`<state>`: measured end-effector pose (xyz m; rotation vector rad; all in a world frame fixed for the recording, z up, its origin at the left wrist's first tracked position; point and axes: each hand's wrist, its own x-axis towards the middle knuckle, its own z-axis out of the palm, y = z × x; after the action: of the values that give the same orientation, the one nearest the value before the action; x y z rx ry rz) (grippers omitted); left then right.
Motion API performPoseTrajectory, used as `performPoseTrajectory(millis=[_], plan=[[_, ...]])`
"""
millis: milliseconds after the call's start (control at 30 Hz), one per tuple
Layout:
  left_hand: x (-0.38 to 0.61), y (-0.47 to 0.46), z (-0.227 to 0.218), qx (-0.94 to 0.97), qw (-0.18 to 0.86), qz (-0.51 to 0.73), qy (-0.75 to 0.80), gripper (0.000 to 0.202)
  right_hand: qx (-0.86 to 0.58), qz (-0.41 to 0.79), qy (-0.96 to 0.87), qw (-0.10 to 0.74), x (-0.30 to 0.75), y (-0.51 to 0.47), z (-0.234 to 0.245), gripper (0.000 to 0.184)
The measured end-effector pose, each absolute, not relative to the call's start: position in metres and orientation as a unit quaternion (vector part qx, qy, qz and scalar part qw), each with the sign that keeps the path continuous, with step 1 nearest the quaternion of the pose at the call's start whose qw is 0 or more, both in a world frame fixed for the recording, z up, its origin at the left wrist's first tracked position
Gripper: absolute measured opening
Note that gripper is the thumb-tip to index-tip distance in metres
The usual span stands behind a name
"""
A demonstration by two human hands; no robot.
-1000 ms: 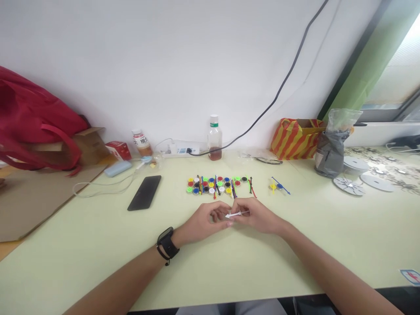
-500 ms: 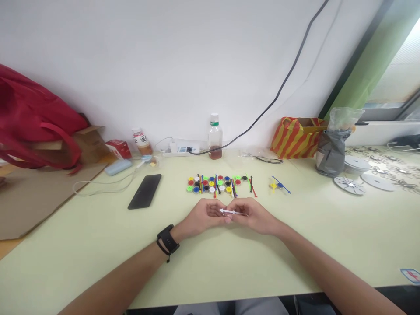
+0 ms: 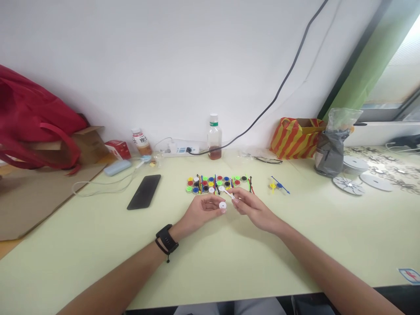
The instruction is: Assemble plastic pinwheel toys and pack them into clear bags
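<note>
Between thumb and fingers, my left hand (image 3: 201, 211) pinches a small round white disc (image 3: 222, 205) with a dark centre. My right hand (image 3: 252, 208) grips a thin white arrow-shaped pointer (image 3: 229, 194), its tip slanting up and left. The two hands are slightly apart above the table. Just beyond them lie rows of small coloured discs (image 3: 211, 183) with thin coloured arrow pointers among them. Farther right sit a blue arrow pointer (image 3: 281, 185) and a yellow disc piece (image 3: 272, 186).
A black phone (image 3: 144, 191) lies to the left, near a white cable (image 3: 108, 191). At the wall stand a bottle (image 3: 215, 138), a power strip (image 3: 180, 150) and a striped bag (image 3: 295, 138). Round plates (image 3: 349, 185) rest at the right, beside a grey bag (image 3: 330, 153).
My hands, earlier together around the white pointer, have separated. The pointer has moved up in my right hand and tilted, and the white disc now shows in my left.
</note>
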<state>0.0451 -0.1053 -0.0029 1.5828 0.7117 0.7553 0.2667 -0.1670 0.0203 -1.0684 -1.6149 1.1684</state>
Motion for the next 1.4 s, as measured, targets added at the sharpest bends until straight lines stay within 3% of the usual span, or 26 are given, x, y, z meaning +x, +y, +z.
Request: performPoseTrajectory(millis=[167,633,967,1400], plan=[[0.045,-0.105,-0.003,0.677,0.585,0.332,0.298,0.044,-0.416,0.419,-0.684,0.428,0.266,-0.165,0.017,0.032],[0.049,-0.113,0.004,0.715,0.551,0.339,0.265,0.029,-0.414,0.379,-0.707,0.43,0.258,-0.168,0.011,0.025],[0.043,-0.11,0.003,0.789,0.398,0.377,0.276,0.019,-0.471,0.355,-0.709,0.387,0.264,-0.167,0.011,0.026],[0.044,-0.112,0.006,0.815,0.374,0.357,0.263,0.013,-0.48,0.388,-0.691,0.377,0.267,-0.166,0.013,0.025]])
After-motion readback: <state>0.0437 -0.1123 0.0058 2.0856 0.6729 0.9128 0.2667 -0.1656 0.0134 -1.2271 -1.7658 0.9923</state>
